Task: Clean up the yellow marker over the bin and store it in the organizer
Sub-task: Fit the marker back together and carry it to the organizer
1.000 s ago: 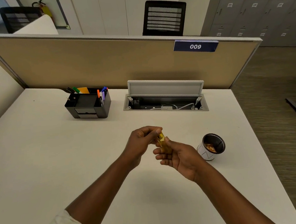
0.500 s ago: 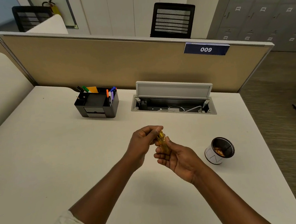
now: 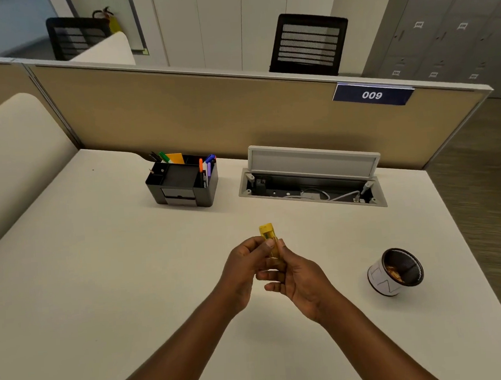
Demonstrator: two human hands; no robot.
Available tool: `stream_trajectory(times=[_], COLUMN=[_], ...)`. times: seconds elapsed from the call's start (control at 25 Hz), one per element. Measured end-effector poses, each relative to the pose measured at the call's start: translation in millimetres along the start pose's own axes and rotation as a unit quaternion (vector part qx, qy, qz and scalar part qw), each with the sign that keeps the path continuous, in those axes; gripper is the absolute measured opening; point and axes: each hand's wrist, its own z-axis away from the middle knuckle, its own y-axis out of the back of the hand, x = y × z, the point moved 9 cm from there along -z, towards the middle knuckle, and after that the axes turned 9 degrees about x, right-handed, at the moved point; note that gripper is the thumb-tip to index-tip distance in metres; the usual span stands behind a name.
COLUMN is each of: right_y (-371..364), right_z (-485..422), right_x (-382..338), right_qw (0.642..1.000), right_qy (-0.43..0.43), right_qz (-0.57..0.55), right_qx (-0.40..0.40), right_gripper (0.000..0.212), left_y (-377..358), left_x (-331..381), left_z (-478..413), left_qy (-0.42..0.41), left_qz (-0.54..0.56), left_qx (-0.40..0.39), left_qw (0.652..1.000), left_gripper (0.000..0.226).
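1. The yellow marker [image 3: 267,233] is amber-yellow, with a solid yellow cap end and a see-through yellow body.
2. The organizer [image 3: 183,185] is black with a grey drawer front; it holds orange, blue, purple and green pens and a yellow-orange card.
3. The bin [image 3: 396,271] is black mesh, wrapped in a white label with dark line marks; orange-brown scraps lie inside.
4. The desk [image 3: 101,274] is plain off-white.
5. The partition [image 3: 208,112] is tan with a pale grey rim.
6. The number sign [image 3: 372,94] is navy with white digits.
7. The cable tray [image 3: 312,175] is light grey, dark inside, with white cables.
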Motion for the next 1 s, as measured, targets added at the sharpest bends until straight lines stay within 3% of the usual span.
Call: stream_trajectory(times=[0.16,0.28,0.4,0.6,0.76,0.88,1.0], right_y=[-8.4,-27.8,-62.6,-117.0,-127.2,-127.2,-126.2], right_z=[-18.6,-28.5,-49.0,-89.6,-124.4,-133.2,-142.0], right_x=[8.5,2.9,18.8,58.3,110.4,132.7,145.4], right_qw=[0.973,0.890,0.821,0.765,0.699,0.662,0.656], right_qy=[0.082,0.259,0.337,0.346,0.259,0.250,0.227], right_qz=[0.198,0.349,0.445,0.541,0.667,0.706,0.719], right_qx=[0.085,0.140,0.122,0.046,-0.009,0.015,0.029], right_gripper=[0.047,0.049,0.067,0.081,0.094,0.108,0.113], left_y=[38.1,77.5,116.7,174.3,207.0,219.0,219.0], left_x=[5.2,4.4,8.8,34.3,79.5,111.3,127.7], left_z=[-22.9,-47.0,-70.5,-113.0,-148.9,-175.5,-201.5], left_qy=[-0.017,0.003,0.002,-0.033,-0.114,-0.175,-0.213], left_qz=[-0.044,-0.048,-0.087,-0.182,-0.298,-0.361,-0.423], left_qx=[0.087,0.150,0.195,0.245,0.283,0.296,0.285], left_qw=[0.995,0.988,0.977,0.952,0.905,0.867,0.833], left_gripper=[0.023,0.025,0.025,0.029,0.022,0.016,0.012])
